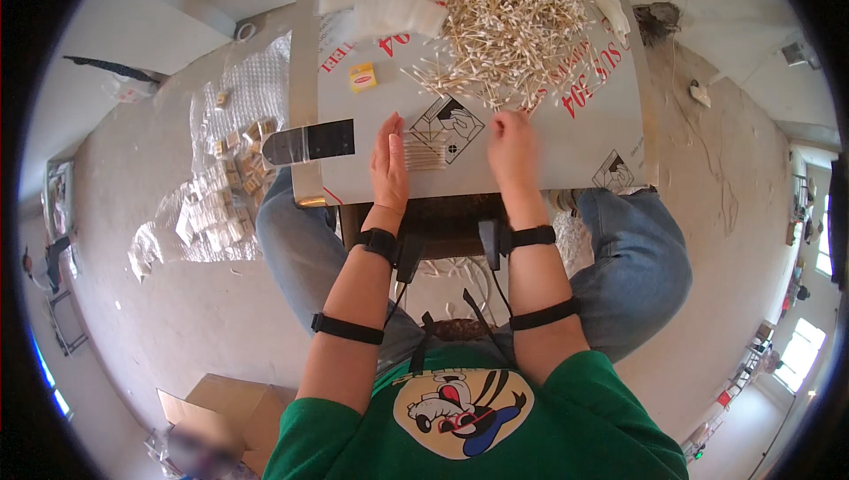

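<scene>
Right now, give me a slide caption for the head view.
Seated person's left hand lines up cotton swabs on a board; right hand reaches the swab pile.

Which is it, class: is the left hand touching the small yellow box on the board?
Apart. The head view shows bare board between the left hand and the small yellow box.

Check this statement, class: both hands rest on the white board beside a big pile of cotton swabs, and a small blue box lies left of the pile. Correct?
Not quite. In the head view the small box is yellow, not blue. Otherwise right: left hand and right hand rest on the white board by the swab pile.
</scene>
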Tool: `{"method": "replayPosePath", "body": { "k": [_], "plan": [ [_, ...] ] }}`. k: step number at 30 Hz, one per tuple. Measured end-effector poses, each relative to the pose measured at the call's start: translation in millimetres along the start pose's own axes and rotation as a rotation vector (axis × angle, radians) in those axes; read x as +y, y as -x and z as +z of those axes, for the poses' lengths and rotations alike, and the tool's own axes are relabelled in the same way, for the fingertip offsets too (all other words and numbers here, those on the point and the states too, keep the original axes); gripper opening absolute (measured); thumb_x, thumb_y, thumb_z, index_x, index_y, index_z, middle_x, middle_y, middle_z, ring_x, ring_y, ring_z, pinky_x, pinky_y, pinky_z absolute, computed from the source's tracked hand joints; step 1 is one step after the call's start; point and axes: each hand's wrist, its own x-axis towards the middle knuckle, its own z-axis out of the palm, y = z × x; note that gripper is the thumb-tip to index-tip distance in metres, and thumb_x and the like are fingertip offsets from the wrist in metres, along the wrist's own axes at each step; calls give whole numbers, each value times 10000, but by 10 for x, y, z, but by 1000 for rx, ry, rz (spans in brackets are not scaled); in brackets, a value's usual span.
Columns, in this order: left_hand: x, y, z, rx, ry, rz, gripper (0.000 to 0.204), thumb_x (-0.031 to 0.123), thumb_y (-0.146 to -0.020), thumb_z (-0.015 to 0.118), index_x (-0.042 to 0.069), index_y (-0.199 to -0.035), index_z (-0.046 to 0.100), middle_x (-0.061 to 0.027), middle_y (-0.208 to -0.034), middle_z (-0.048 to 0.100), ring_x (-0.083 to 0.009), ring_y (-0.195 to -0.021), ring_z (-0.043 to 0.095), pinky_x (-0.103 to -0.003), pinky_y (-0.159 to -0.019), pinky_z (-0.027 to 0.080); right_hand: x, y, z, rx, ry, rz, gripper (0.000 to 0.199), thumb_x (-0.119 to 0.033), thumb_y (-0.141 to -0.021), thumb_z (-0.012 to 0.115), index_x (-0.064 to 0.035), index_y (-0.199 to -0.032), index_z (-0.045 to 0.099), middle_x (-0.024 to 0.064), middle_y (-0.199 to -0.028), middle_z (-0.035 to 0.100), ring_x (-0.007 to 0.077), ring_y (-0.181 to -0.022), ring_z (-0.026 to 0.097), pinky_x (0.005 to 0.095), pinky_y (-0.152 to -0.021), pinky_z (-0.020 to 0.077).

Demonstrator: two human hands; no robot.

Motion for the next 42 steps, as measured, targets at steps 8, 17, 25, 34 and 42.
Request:
{"method": "replayPosePath", "body": {
  "k": [8,17,25,34,42],
  "plan": [
    [35,-5,46,12,-8,-19,469,318,-1057,355,-27,-1362,443,-150,-1358,488,-242,-1295,451,-361,-1112,342,-311,-43,295,-204,-71,-286,100,-50,-805,630,-77,-890,676,94,-899,621,312,-883,617,415,-743,512],
    [-41,-6,20,19,14,2,524,384,-1046,372,-20,-1375,430,-146,-1389,468,-241,-1307,437,-362,-1118,321,-347,21,315,-251,-200,-366,82,-58,-781,660,-82,-846,703,84,-864,642,298,-896,620,397,-765,510],
    [-1,1,11,32,-47,26,505,358,-1050,369,-34,-1360,441,-159,-1376,483,-246,-1288,463,-364,-1110,341,-466,-266,384,-151,-64,-154,154,-173,-856,668,-57,-910,581,137,-948,618,339,-843,618,424,-707,510],
    [-57,7,69,107,-39,66,405,257,-1040,390,-18,-1314,503,-180,-1287,577,-262,-1213,550,-354,-1046,397,-340,-298,381,-158,-182,-67,108,-161,-839,674,-67,-853,621,105,-875,626,323,-809,625,424,-695,510],
    [-9,6,52,45,-17,21,473,315,-1054,363,-33,-1368,428,-166,-1390,466,-249,-1293,455,-372,-1121,336,-277,-66,259,-256,-115,-302,64,-132,-794,700,-95,-843,682,89,-883,629,312,-852,622,421,-729,505]
  ]
}}
